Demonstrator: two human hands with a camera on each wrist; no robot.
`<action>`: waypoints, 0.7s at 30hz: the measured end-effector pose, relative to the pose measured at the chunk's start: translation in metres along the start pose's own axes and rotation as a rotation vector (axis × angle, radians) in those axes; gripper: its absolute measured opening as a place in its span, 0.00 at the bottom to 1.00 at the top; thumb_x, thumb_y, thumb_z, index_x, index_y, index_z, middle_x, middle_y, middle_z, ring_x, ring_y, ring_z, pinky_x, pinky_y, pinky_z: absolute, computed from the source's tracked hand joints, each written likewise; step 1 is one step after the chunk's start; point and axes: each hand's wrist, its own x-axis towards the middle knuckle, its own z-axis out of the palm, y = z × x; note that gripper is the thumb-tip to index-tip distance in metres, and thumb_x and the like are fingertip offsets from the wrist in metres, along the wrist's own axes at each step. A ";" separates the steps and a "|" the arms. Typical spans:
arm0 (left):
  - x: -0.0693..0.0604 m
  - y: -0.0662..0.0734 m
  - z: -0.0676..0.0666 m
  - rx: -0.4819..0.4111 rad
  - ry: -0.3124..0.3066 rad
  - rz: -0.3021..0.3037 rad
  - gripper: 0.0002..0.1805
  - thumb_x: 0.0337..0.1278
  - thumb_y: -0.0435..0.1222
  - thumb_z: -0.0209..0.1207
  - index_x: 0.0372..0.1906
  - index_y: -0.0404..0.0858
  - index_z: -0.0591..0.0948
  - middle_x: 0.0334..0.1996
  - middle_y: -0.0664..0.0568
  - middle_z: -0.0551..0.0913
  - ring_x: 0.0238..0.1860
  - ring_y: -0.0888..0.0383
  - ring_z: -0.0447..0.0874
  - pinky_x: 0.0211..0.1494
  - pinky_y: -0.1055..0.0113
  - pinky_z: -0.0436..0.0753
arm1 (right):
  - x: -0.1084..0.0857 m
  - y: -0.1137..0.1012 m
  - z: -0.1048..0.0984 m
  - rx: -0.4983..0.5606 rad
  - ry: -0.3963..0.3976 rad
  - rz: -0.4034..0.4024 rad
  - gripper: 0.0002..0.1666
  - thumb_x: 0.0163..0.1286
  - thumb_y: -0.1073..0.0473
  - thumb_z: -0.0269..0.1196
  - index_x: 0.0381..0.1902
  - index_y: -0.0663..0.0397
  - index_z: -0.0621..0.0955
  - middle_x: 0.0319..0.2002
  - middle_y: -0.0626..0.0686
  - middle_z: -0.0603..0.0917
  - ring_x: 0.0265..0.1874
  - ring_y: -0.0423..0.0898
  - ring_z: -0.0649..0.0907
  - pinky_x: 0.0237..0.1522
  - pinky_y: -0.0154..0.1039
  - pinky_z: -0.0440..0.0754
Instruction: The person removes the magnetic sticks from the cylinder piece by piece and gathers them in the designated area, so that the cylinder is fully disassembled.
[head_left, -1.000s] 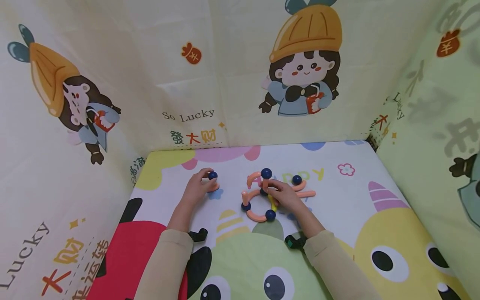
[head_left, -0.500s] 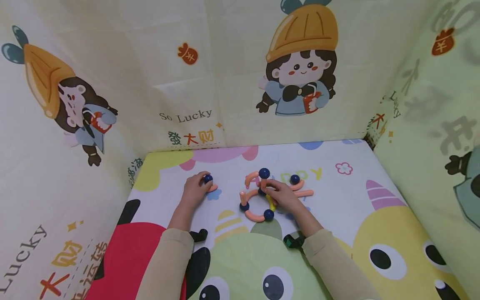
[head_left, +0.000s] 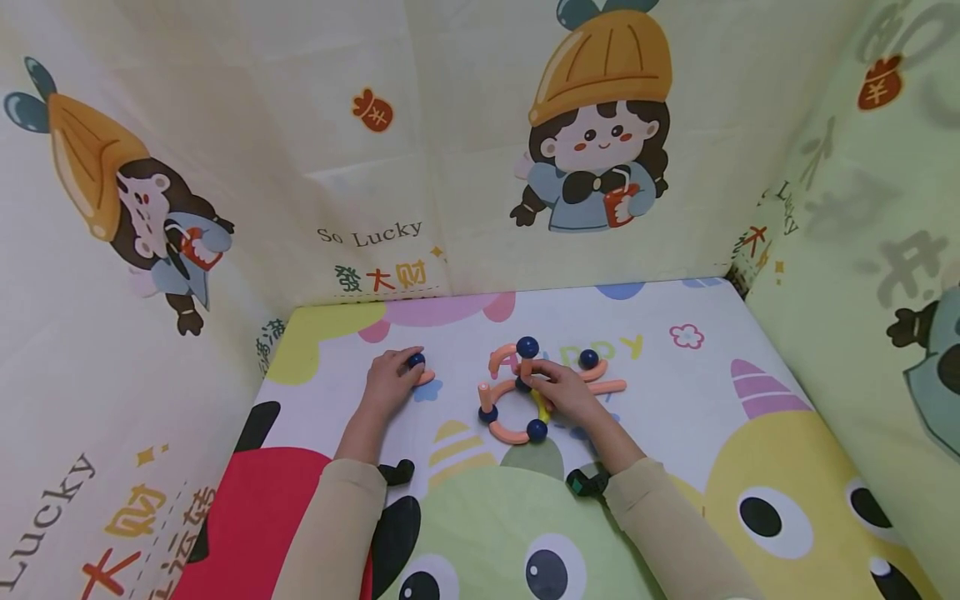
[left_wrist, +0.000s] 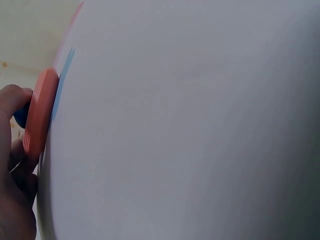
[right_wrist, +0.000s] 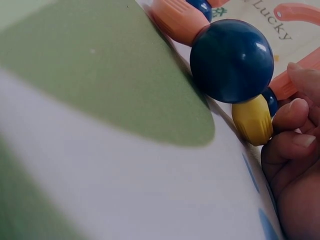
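Fingers of the right hand [head_left: 564, 389] pinch the upright rod [head_left: 527, 366], top ball [head_left: 527, 347] above them, ring [head_left: 508, 435] below; the left hand [head_left: 387, 382] grips a navy ball [head_left: 417, 361], curved piece [head_left: 427, 377] beside its fingers. A sideways tug could unseat the rod.

High head view, close wrist views

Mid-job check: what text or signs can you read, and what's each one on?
"So Lucky": back cloth
"發大财": back cloth, below that
"Lucky": left cloth, slanted
"大", "财": left cloth, slanted
"¥": red bag printed on the back cloth
"PPY": mat; letters left of it partly hidden
Corner prints: folded, not fully readable
Toys: no readable text
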 end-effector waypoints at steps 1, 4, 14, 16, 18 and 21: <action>0.000 0.000 0.000 -0.004 -0.004 -0.005 0.24 0.69 0.51 0.55 0.68 0.57 0.74 0.64 0.42 0.74 0.67 0.37 0.66 0.69 0.41 0.64 | 0.000 0.000 0.000 0.003 0.000 0.000 0.22 0.67 0.34 0.61 0.56 0.30 0.81 0.16 0.49 0.70 0.14 0.48 0.70 0.20 0.37 0.72; -0.002 0.000 -0.002 -0.035 -0.013 -0.019 0.24 0.70 0.51 0.54 0.69 0.59 0.72 0.66 0.43 0.71 0.70 0.39 0.63 0.71 0.41 0.61 | -0.001 -0.001 0.000 0.006 0.000 0.002 0.22 0.67 0.35 0.61 0.56 0.30 0.81 0.16 0.49 0.70 0.14 0.47 0.71 0.20 0.37 0.72; -0.008 0.011 -0.005 -0.051 0.046 0.060 0.24 0.71 0.48 0.53 0.69 0.55 0.73 0.69 0.46 0.67 0.72 0.42 0.60 0.74 0.42 0.57 | -0.001 -0.001 0.000 -0.010 0.004 0.008 0.24 0.67 0.33 0.60 0.57 0.30 0.81 0.17 0.49 0.71 0.14 0.47 0.71 0.20 0.36 0.71; -0.011 0.017 -0.007 -0.059 0.080 0.100 0.23 0.70 0.46 0.53 0.67 0.52 0.75 0.68 0.46 0.69 0.71 0.43 0.61 0.74 0.42 0.57 | -0.001 0.000 0.000 -0.005 0.004 0.006 0.24 0.67 0.34 0.61 0.57 0.31 0.81 0.17 0.49 0.71 0.14 0.46 0.71 0.19 0.37 0.72; -0.013 0.024 -0.007 -0.069 0.125 0.154 0.21 0.69 0.45 0.54 0.64 0.49 0.78 0.66 0.46 0.72 0.70 0.43 0.63 0.73 0.43 0.59 | 0.000 0.000 0.000 -0.002 0.005 0.002 0.24 0.67 0.35 0.61 0.57 0.32 0.81 0.17 0.49 0.71 0.14 0.46 0.71 0.19 0.37 0.72; -0.018 0.036 -0.007 -0.085 0.192 0.256 0.18 0.67 0.41 0.57 0.59 0.46 0.82 0.61 0.44 0.77 0.66 0.42 0.68 0.70 0.43 0.63 | 0.000 0.001 0.001 -0.003 0.004 -0.005 0.24 0.66 0.34 0.62 0.57 0.32 0.81 0.17 0.48 0.71 0.14 0.46 0.70 0.19 0.37 0.72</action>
